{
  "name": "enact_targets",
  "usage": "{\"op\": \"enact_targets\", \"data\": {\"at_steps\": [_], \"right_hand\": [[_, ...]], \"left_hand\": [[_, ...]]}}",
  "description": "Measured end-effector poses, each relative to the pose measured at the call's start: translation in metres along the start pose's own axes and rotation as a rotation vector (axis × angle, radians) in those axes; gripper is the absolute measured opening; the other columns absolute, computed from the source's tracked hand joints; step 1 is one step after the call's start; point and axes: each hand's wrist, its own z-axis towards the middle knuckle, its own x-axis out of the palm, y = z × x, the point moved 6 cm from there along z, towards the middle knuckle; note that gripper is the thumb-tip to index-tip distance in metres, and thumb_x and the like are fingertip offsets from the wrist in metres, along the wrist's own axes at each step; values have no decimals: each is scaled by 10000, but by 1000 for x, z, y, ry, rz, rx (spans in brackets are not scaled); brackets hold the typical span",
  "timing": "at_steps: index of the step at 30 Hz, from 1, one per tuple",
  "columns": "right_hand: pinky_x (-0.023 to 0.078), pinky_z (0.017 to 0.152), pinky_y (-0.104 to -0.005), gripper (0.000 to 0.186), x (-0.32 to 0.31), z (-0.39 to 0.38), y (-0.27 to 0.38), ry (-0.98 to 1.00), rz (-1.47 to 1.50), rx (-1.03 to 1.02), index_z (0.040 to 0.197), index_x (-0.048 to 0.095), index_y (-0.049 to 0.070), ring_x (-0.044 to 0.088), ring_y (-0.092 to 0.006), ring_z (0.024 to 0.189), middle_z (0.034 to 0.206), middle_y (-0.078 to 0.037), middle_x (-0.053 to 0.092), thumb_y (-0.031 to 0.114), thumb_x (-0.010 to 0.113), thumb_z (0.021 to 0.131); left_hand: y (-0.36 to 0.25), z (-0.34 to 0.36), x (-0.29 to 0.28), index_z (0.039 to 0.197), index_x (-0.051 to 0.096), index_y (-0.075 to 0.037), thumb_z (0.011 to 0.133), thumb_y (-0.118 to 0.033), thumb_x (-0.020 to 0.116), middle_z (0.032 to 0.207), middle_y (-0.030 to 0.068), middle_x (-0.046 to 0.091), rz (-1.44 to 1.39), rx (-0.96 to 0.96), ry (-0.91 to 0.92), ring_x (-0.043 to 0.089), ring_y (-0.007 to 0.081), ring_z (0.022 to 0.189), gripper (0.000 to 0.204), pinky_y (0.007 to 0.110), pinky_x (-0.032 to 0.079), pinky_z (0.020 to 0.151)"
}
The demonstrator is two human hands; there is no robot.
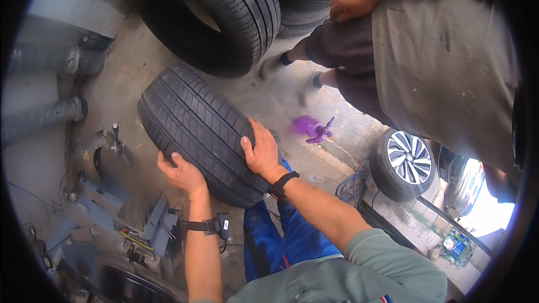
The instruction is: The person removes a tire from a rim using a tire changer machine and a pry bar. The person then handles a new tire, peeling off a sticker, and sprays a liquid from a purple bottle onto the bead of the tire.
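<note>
A black car tyre stands upright on its tread in front of me, leaning somewhat, its near end by my blue trousers. My right hand grips its right edge, with the thumb on the tread and the fingers along the shoulder. At the tyre's left edge is my left hand, its fingers apart and the thumb near the tread; whether it touches the rubber I cannot tell. Both my wrists carry black bands. Beyond this tyre a second, bare tyre stands tilted, its hollow inside showing.
More tyres are stacked at the back. Another person in dark shorts stands at the right. A purple object lies on the concrete floor. A wheel with a silver rim is at right, grey machine parts lower left.
</note>
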Motion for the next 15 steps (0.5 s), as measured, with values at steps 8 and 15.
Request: {"op": "enact_targets", "data": {"at_steps": [8,15], "right_hand": [[410,1070,-482,614,4,0,-8,-34,-20,-25,1441,461,-13,523,-433,1258,1388,-256,547,419,480,1005],[406,1077,-476,616,7,2,-8,-23,-14,-59,1442,458,-18,521,-442,1266,1384,-258,551,433,447,1023]], "left_hand": [[8,2,6,1385,465,61,901,-23,534,1383,303,556,-225,83,16,541,386,1308,496,408,393,1112],[13,0,9,1401,430,87,843,51,456,1451,283,487,-319,22,68,465,337,1390,560,367,339,1163]]}}
